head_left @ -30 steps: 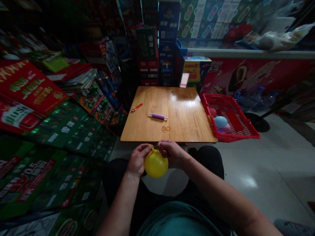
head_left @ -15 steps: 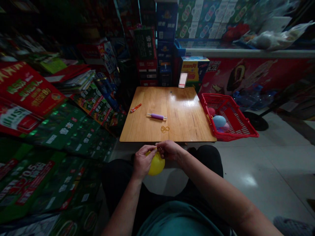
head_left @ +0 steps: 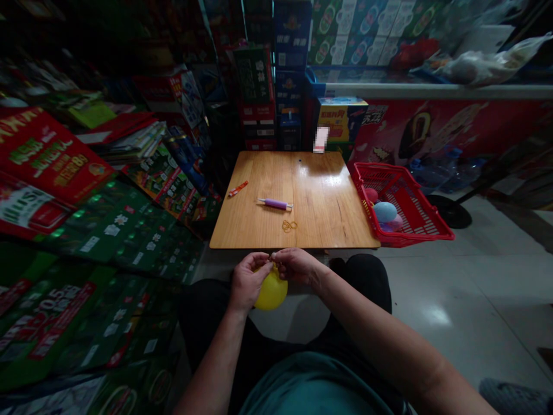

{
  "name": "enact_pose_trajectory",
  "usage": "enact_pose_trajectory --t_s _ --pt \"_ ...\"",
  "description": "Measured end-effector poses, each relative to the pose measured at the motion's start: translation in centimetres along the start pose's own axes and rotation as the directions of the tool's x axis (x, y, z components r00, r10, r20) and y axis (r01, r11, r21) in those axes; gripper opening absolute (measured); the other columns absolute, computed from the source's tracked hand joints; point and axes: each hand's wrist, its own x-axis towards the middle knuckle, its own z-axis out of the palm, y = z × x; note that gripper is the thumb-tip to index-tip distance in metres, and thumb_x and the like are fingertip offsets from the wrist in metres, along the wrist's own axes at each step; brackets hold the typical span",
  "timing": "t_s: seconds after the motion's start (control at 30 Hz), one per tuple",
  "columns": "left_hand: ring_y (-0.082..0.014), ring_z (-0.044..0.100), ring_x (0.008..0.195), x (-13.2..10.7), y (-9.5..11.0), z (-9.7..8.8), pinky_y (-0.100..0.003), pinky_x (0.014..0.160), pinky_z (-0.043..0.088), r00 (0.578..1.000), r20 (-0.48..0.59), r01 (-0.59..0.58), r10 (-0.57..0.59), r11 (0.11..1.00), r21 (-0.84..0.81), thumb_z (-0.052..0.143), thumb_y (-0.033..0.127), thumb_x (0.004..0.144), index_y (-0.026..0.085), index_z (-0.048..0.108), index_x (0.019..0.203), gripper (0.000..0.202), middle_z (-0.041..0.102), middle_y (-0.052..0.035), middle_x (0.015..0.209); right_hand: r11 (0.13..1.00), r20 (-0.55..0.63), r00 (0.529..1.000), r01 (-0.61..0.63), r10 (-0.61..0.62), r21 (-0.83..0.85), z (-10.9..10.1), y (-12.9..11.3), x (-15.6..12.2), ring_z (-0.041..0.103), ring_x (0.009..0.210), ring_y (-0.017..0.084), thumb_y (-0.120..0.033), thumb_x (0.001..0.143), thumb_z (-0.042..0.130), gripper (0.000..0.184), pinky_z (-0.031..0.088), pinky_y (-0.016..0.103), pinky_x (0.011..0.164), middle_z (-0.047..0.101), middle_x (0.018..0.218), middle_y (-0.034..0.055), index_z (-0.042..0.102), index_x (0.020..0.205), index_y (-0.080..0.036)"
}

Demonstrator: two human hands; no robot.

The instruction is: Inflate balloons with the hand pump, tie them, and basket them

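Note:
A small inflated yellow balloon (head_left: 272, 293) hangs in front of my lap, just short of the wooden table's (head_left: 328, 219) near edge. My left hand (head_left: 247, 280) wraps the balloon's upper left side and neck. My right hand (head_left: 294, 266) pinches at the neck from the right, fingertips meeting the left hand's. The neck itself is hidden by my fingers. On the table lie a purple hand pump (head_left: 275, 203), several loose rubber bands (head_left: 289, 226) and a small orange-red item (head_left: 239, 188).
A red plastic basket (head_left: 421, 225) stands right of the table with a blue balloon (head_left: 385, 211) and pink ones inside. Stacked printed cartons (head_left: 99, 225) crowd the left and back. A counter (head_left: 432, 92) runs along the back right. Tiled floor lies to the right.
My left hand has closed further over the balloon, covering more of it, and both hands have shifted slightly up toward the table edge. The tabletop items have not moved.

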Motion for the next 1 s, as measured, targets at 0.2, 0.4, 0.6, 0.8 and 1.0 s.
enact_pose_trajectory --t_s 0.2,0.4,0.6,0.8,1.0 --pt "-0.0195 0.067 0.084 -0.4 0.0 0.2 -0.03 0.078 0.051 0.997 0.023 -0.071 0.068 0.983 0.171 0.071 0.029 0.079 0.017 0.067 0.096 0.022 0.071 -0.0078 0.091 0.996 -0.01 0.998 0.062 -0.063 -0.065 -0.3 0.6 0.1 0.042 0.047 0.007 -0.023 0.077 0.072 0.015 0.037 0.021 0.048 0.049 0.055 -0.003 0.061 0.073 -0.013" --pt "-0.0224 0.062 0.085 0.3 0.2 0.2 -0.033 0.081 0.046 0.98 0.012 -0.177 0.199 0.843 0.507 0.064 0.02 0.079 0.021 0.074 0.09 0.015 0.068 -0.008 0.088 0.944 -0.101 0.959 0.235 -0.263 -0.232 1.0 1.3 0.6 0.041 0.05 0.006 -0.025 0.072 0.074 0.02 0.03 0.019 0.046 0.051 0.056 -0.0029 0.061 0.065 -0.012" --pt "-0.0206 0.064 0.078 1.1 0.1 -0.6 -0.031 0.073 0.049 0.996 -0.032 0.086 -0.083 0.993 0.082 0.078 0.033 0.07 0.016 0.074 0.088 0.025 0.071 -0.0074 0.084 0.904 -0.101 0.941 0.277 -0.324 -0.325 2.3 1.1 -0.4 0.039 0.046 0.007 -0.028 0.073 0.066 0.017 0.032 0.02 0.045 0.047 0.054 -0.0049 0.056 0.065 -0.016" --pt "-0.0168 0.067 0.074 1.1 -0.2 -1.6 -0.031 0.074 0.052 0.984 -0.097 0.13 -0.15 0.974 -0.187 0.082 0.034 0.066 0.015 0.071 0.095 0.037 0.072 -0.0068 0.084 0.94 -0.1 0.972 0.175 -0.212 -0.292 0.9 0.5 -0.9 0.033 0.04 0.006 -0.02 0.07 0.062 0.011 0.021 0.021 0.039 0.042 0.048 -0.0061 0.055 0.062 -0.016" --pt "-0.0164 0.067 0.075 0.0 0.2 -0.6 -0.028 0.071 0.052 0.993 -0.121 0.003 -0.012 0.997 -0.074 0.08 0.033 0.071 0.015 0.073 0.094 0.03 0.072 -0.0059 0.086 0.929 -0.146 0.982 0.062 -0.123 -0.364 0.5 0.2 -0.4 0.038 0.039 0.006 -0.017 0.071 0.064 0.015 0.021 0.021 0.038 0.048 0.047 -0.0034 0.057 0.058 -0.014"
